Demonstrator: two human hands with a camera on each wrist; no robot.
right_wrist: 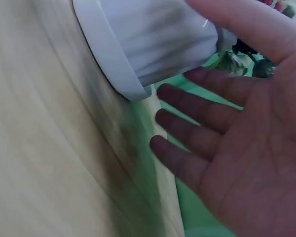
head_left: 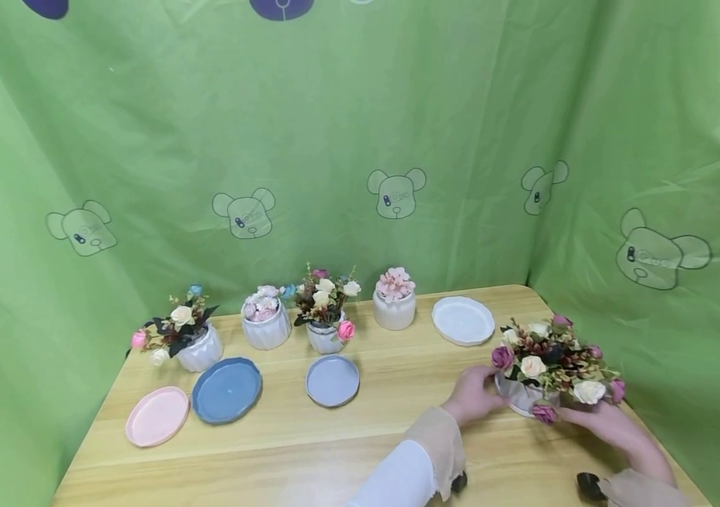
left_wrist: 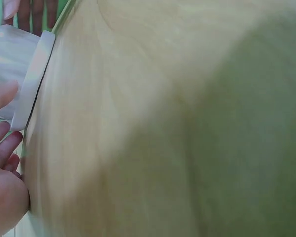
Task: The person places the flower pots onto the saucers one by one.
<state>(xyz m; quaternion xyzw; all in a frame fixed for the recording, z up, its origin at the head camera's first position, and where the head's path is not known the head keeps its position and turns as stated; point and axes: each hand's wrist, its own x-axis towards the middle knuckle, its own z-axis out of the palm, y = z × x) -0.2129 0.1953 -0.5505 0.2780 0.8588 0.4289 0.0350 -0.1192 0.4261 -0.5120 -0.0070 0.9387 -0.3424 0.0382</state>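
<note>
Green curtain (head_left: 309,127) backs the worktop (head_left: 239,472), where my left hand (head_left: 476,396) and right hand (head_left: 609,426), fingers loosely extended, flank the white flowerpot (head_left: 518,396) on its saucer (right_wrist: 113,54) at the right; even support from both should keep it level.

The pale yellow tabletop (head_left: 258,468) looks like smooth wood or wood-grain laminate, with a soft sheen. The green bear-printed curtain (head_left: 334,127) is thin, creased sheeting, slightly shiny along its folds; whether cloth or plastic is unclear. The white rounded pot (head_left: 521,396) at the right looks like glazed ceramic, smooth and glossy, and its mauve-and-cream flowers (head_left: 533,367) like matt fabric. The white ribbed pot (head_left: 394,313) is ridged. The blue round plate (head_left: 226,391) looks smooth. The beige cuff (head_left: 438,447) is matt, wrinkled cloth.
</note>
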